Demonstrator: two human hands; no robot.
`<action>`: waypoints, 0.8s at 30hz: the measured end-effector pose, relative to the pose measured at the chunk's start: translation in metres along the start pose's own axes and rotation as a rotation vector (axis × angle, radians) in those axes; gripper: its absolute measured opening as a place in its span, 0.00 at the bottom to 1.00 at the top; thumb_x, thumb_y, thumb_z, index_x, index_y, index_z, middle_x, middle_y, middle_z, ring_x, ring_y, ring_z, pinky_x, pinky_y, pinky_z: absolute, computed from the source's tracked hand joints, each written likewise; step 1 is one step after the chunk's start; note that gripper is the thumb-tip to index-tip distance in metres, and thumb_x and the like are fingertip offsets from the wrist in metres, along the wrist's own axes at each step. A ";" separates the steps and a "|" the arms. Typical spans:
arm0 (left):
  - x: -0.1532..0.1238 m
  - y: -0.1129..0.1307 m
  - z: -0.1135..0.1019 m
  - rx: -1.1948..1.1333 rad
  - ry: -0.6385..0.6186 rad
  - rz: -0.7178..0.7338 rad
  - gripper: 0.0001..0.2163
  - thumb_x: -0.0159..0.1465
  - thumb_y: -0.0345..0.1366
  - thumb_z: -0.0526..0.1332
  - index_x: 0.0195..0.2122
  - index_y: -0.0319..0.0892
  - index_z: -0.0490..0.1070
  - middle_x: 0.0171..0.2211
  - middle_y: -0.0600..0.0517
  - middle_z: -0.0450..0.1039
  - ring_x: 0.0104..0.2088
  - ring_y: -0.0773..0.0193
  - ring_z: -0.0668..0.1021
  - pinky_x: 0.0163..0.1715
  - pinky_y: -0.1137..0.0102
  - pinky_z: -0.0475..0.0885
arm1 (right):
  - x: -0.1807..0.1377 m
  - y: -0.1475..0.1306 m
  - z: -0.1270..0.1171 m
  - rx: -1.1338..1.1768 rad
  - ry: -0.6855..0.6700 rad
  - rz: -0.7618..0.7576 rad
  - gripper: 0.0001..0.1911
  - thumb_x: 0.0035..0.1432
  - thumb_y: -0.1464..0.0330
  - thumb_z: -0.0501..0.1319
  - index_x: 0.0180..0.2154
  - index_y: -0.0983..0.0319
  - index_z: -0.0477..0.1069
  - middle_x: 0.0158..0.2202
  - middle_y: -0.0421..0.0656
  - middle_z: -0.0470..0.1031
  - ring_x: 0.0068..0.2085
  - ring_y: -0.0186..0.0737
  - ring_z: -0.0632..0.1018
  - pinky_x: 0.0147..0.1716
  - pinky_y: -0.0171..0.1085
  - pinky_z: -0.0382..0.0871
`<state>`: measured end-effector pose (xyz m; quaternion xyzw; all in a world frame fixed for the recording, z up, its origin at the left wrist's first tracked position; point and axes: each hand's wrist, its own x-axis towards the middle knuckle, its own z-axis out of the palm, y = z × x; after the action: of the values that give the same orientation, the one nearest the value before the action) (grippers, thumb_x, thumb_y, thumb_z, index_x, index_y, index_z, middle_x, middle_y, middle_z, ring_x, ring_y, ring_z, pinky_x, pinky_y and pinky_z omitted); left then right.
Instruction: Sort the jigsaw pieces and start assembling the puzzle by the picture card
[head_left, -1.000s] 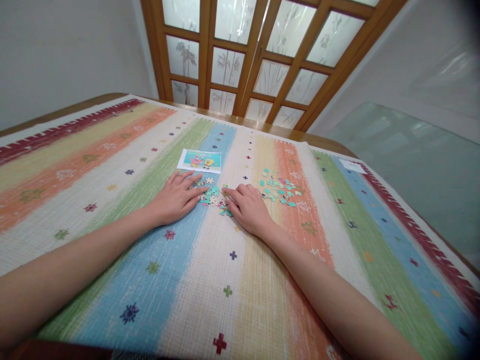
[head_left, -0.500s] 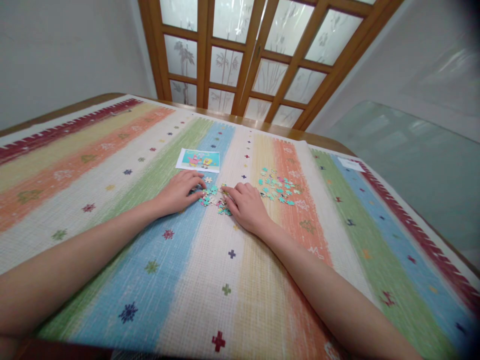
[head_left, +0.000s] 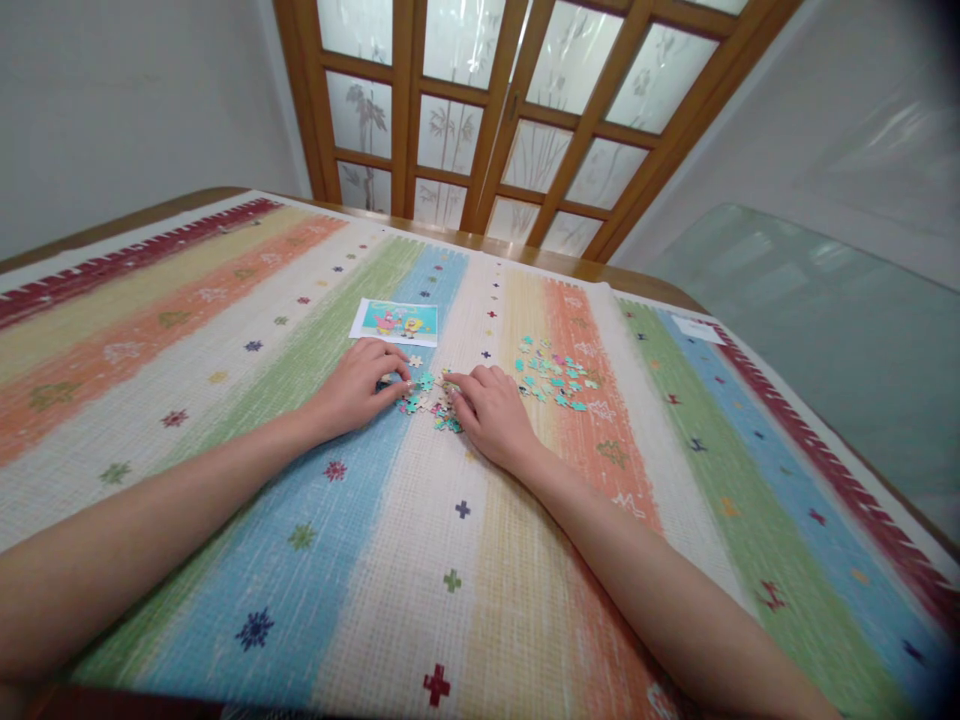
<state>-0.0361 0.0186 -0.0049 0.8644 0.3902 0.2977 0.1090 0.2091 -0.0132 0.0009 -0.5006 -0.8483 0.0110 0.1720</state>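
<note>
Left hand (head_left: pixel 358 385) and right hand (head_left: pixel 489 412) lie palm-down on the striped tablecloth (head_left: pixel 420 560), fingers curled loosely; neither visibly pinches a piece, though the fingertips partly hide what lies under them. Between the two hands sits a small cluster of jigsaw pieces (head_left: pixel 429 398), touched by the fingertips of both. A larger scatter of loose pieces (head_left: pixel 553 378) lies just beyond the right hand, on the orange stripe. A cartoon reference picture (head_left: pixel 395 322) lies flat just beyond the left hand. Behind the table stands a wooden-framed frosted-glass door (head_left: pixel 517 110).
</note>
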 end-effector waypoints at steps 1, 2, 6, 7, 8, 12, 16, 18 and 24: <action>0.000 0.004 0.000 -0.028 0.016 -0.002 0.08 0.68 0.42 0.60 0.38 0.44 0.74 0.45 0.48 0.75 0.50 0.54 0.73 0.55 0.55 0.64 | 0.000 -0.002 -0.001 0.020 0.016 -0.002 0.18 0.71 0.64 0.49 0.52 0.60 0.74 0.41 0.48 0.74 0.45 0.47 0.70 0.44 0.43 0.57; 0.000 0.008 0.000 -0.056 0.029 -0.005 0.09 0.68 0.43 0.60 0.37 0.44 0.74 0.43 0.49 0.75 0.48 0.55 0.73 0.54 0.56 0.64 | 0.000 -0.005 -0.002 0.042 0.030 -0.006 0.18 0.71 0.64 0.50 0.50 0.60 0.75 0.41 0.48 0.74 0.44 0.46 0.70 0.44 0.43 0.57; -0.001 0.023 0.002 -0.123 0.045 0.000 0.09 0.70 0.43 0.59 0.36 0.44 0.72 0.39 0.50 0.75 0.46 0.57 0.73 0.52 0.58 0.65 | -0.001 -0.015 -0.004 0.156 0.060 -0.023 0.18 0.73 0.61 0.48 0.41 0.61 0.74 0.37 0.45 0.74 0.41 0.44 0.70 0.42 0.41 0.58; -0.001 0.026 0.003 -0.133 0.041 0.005 0.09 0.70 0.42 0.59 0.36 0.44 0.72 0.39 0.50 0.75 0.46 0.57 0.73 0.51 0.58 0.65 | -0.001 -0.017 -0.004 0.186 0.062 -0.024 0.19 0.73 0.60 0.47 0.39 0.60 0.73 0.36 0.44 0.74 0.40 0.43 0.70 0.41 0.41 0.58; -0.002 0.029 0.004 -0.140 0.037 0.008 0.09 0.70 0.42 0.59 0.36 0.44 0.72 0.39 0.51 0.75 0.45 0.57 0.73 0.51 0.59 0.65 | -0.001 -0.019 -0.003 0.214 0.064 -0.023 0.20 0.73 0.59 0.46 0.38 0.60 0.72 0.36 0.44 0.74 0.40 0.42 0.69 0.41 0.40 0.58; -0.003 0.035 0.005 -0.154 0.028 0.021 0.09 0.70 0.42 0.58 0.36 0.44 0.72 0.39 0.51 0.75 0.45 0.58 0.73 0.50 0.60 0.65 | -0.001 -0.020 0.004 0.304 0.075 -0.018 0.19 0.73 0.58 0.47 0.34 0.59 0.69 0.35 0.43 0.74 0.40 0.41 0.70 0.42 0.39 0.58; -0.005 0.033 0.003 -0.129 0.045 0.041 0.10 0.71 0.41 0.56 0.38 0.44 0.73 0.40 0.50 0.74 0.45 0.57 0.73 0.49 0.60 0.65 | 0.003 -0.009 0.006 0.344 0.118 0.024 0.17 0.72 0.59 0.50 0.32 0.58 0.68 0.34 0.43 0.74 0.39 0.42 0.71 0.41 0.39 0.59; -0.005 0.028 0.002 -0.102 0.068 0.035 0.10 0.72 0.41 0.55 0.41 0.43 0.72 0.40 0.49 0.74 0.45 0.57 0.73 0.50 0.59 0.65 | 0.005 0.004 0.002 0.318 0.157 0.094 0.18 0.71 0.60 0.50 0.30 0.58 0.67 0.32 0.43 0.74 0.38 0.42 0.71 0.41 0.39 0.59; -0.007 0.010 0.001 -0.049 0.123 -0.032 0.10 0.72 0.40 0.53 0.43 0.42 0.71 0.42 0.48 0.74 0.47 0.55 0.73 0.53 0.57 0.65 | 0.016 0.066 -0.014 -0.017 0.154 0.386 0.21 0.70 0.61 0.48 0.29 0.60 0.72 0.34 0.48 0.76 0.39 0.46 0.71 0.39 0.41 0.58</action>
<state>-0.0332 0.0073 -0.0042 0.8352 0.4026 0.3580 0.1104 0.2624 0.0315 0.0059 -0.6547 -0.7210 -0.0018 0.2269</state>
